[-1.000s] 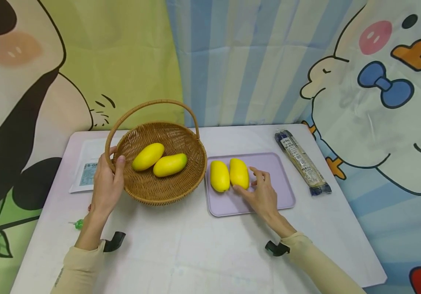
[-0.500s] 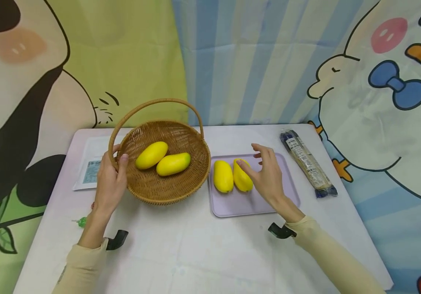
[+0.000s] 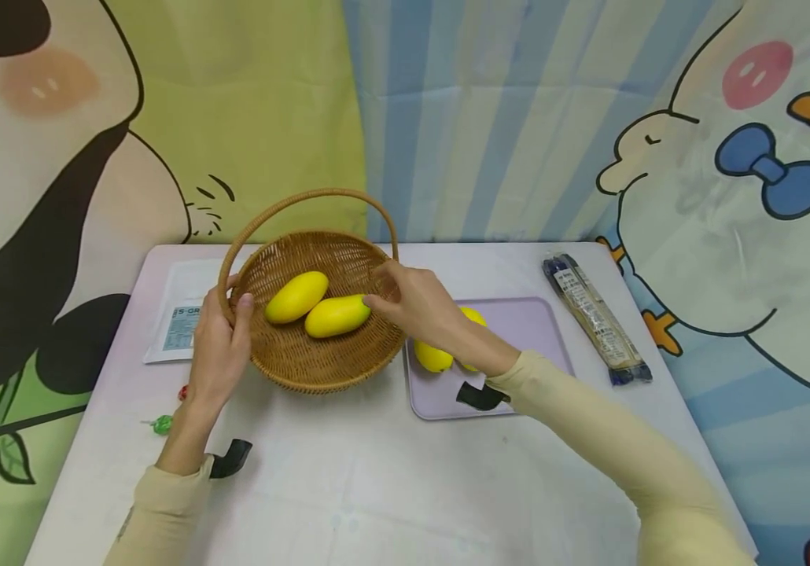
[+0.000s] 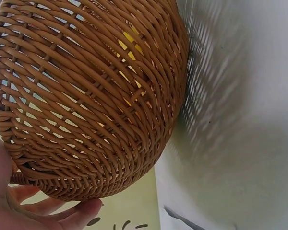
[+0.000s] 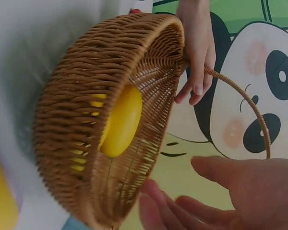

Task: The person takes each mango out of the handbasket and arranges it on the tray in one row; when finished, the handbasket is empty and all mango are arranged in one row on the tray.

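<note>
A brown wicker basket [image 3: 313, 369] with an arched handle is tilted above the white table. Its left rim, at the foot of the handle, is held by my left hand [image 3: 221, 358], thumb inside and fingers outside. Two yellow mangoes [image 3: 296, 297] lie in the basket. At its right rim is my right hand [image 3: 422, 303], thumb apart from the fingers. In the right wrist view, this right hand [image 5: 259, 196] has nothing between thumb and fingers; whether it touches the rim I cannot tell. Two more mangoes [image 3: 433, 358] sit on a lilac tray [image 3: 525, 334], partly hidden by my right forearm.
A long packet [image 3: 596, 318] lies at the table's right side. Behind my left hand is a white packet with a blue label [image 3: 182, 326]. Small green [image 3: 162, 425] and red items lie by my left wrist. A printed cloth [image 3: 440, 118] hangs along the back edge.
My right hand has let go of the right mango on the tray and moved left to the basket's right rim. My left hand keeps its hold on the basket.
</note>
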A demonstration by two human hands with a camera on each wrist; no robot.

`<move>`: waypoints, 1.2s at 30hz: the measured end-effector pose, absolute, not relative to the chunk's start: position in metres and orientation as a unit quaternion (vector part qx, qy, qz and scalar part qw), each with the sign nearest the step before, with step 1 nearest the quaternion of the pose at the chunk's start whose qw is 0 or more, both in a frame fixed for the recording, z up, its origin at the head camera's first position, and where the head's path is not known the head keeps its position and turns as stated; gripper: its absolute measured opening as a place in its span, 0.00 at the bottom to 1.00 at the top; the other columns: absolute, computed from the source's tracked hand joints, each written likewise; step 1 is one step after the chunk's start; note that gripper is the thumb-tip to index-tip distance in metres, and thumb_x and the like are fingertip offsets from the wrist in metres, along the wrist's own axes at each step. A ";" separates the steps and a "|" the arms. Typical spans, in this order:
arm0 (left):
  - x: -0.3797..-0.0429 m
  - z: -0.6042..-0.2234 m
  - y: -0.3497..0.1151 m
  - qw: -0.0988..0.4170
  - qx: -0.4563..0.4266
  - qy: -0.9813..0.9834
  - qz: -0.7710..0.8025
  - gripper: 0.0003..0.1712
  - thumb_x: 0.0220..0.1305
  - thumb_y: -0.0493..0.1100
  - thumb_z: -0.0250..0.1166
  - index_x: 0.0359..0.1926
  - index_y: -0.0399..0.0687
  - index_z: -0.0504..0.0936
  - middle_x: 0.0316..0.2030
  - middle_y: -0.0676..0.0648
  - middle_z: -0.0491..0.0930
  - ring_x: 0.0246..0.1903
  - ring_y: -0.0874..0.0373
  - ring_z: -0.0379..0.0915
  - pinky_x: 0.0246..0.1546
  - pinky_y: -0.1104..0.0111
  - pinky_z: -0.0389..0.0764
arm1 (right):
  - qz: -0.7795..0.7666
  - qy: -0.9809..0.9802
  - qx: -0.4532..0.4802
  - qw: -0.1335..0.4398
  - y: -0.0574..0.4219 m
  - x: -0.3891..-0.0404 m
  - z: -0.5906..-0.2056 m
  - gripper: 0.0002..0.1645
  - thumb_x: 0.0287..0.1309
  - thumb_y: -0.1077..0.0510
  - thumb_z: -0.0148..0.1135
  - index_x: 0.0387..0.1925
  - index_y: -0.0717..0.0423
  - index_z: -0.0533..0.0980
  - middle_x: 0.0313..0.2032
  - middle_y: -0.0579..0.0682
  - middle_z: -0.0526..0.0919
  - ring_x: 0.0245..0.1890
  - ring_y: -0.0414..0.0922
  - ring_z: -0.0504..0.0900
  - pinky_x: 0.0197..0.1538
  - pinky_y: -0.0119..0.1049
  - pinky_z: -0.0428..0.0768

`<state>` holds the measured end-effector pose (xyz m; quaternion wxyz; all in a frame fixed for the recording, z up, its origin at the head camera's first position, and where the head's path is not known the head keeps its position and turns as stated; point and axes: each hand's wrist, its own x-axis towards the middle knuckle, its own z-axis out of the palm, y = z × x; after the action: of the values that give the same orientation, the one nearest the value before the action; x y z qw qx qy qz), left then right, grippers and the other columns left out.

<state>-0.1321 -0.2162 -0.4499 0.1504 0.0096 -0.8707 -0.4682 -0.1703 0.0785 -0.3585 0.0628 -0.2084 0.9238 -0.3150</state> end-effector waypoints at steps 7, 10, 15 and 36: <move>-0.132 -0.451 -0.216 0.155 0.004 -0.870 -0.468 0.35 0.79 0.57 0.48 0.74 0.39 0.61 0.63 0.33 0.68 0.44 0.43 0.68 0.29 0.63 0.70 | -0.217 0.926 -0.199 0.237 0.040 -0.201 -0.362 0.36 0.70 0.39 0.59 0.67 0.60 0.71 0.50 0.55 0.85 0.47 0.48 0.84 0.54 0.40 0.81; -0.132 -0.451 -0.214 0.152 0.002 -0.867 -0.475 0.35 0.79 0.57 0.48 0.75 0.39 0.60 0.68 0.32 0.66 0.57 0.40 0.69 0.48 0.52 0.77 | -0.181 0.925 -0.187 0.276 0.031 -0.208 -0.369 0.42 0.70 0.37 0.58 0.72 0.61 0.66 0.63 0.57 0.79 0.56 0.49 0.81 0.60 0.42 0.79; -0.130 -0.450 -0.212 0.147 -0.010 -0.863 -0.483 0.35 0.79 0.56 0.49 0.76 0.41 0.58 0.70 0.32 0.63 0.68 0.36 0.64 0.66 0.39 0.67 | -0.151 0.926 -0.158 0.308 0.023 -0.212 -0.382 0.50 0.70 0.35 0.57 0.78 0.61 0.54 0.69 0.57 0.73 0.54 0.47 0.78 0.59 0.41 0.77; -0.131 -0.444 -0.205 0.170 -0.038 -0.864 -0.473 0.31 0.79 0.54 0.50 0.75 0.48 0.61 0.69 0.36 0.65 0.66 0.39 0.66 0.66 0.40 0.67 | -0.110 0.954 -0.170 0.219 0.007 -0.192 -0.418 0.67 0.46 0.37 0.80 0.79 0.52 0.53 0.76 0.67 0.50 0.69 0.63 0.68 0.66 0.53 0.74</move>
<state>-0.1306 -0.2049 -0.4443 0.1696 -0.0382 -0.8638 -0.4729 -0.1923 0.0071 -0.4177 0.2193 -0.1699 0.9544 -0.1100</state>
